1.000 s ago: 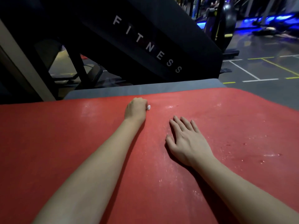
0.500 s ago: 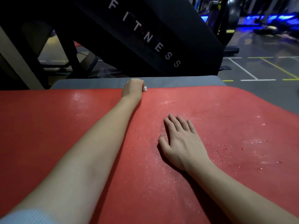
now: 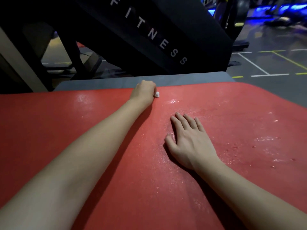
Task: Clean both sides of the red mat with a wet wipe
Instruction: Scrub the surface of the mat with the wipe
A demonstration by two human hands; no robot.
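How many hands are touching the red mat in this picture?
2. The left hand, gripping a white wet wipe, is at the far edge of the red mat. The right hand lies flat nearer the middle.

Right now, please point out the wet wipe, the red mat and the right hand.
wet wipe (image 3: 156, 94), head view, the white wad that shows.
red mat (image 3: 49, 130), head view, bare left part.
right hand (image 3: 191, 143), head view, back of the hand.
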